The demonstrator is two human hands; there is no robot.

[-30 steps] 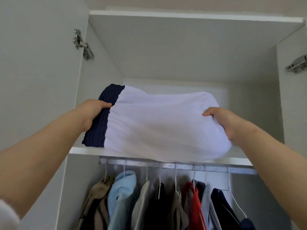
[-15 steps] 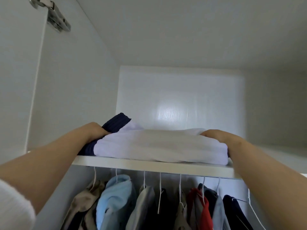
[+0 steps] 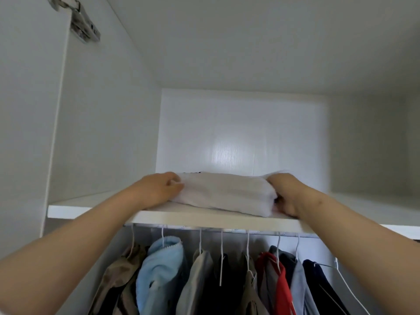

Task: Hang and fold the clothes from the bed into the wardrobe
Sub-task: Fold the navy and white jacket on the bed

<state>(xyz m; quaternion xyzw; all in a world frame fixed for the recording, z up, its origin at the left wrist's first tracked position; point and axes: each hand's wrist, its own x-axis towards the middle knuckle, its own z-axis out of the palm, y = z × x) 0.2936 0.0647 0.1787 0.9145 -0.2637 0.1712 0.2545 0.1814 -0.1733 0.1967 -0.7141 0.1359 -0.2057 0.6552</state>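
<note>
A: Where's the garment? We need it tagged.

B: Centre of frame. The folded white garment [image 3: 223, 193] lies flat on the wardrobe's top shelf [image 3: 211, 218], close to the front edge.

A: Hands?

B: Left hand [image 3: 159, 189] at the bundle's left end, fingers curled together onto the fabric. Right hand [image 3: 285, 194] at the right end, fingers tucked in at the base against it. We'd call both a light grip on the cloth, not a firm clamp.

A: Risks, quick.

B: We judge the bundle sits near the lip, so if the hands pull back with fabric caught, it could drag forward and drop off. The folds could also spring loose at the right end, where the fingers are tucked in.

A: Anything below?

B: Hanging clothes [image 3: 159, 273] along the bottom of frame, on white hangers [image 3: 221, 258]. A fallen bundle would land on them. Door hinge [image 3: 83, 23] upper left, irrelevant.
</note>
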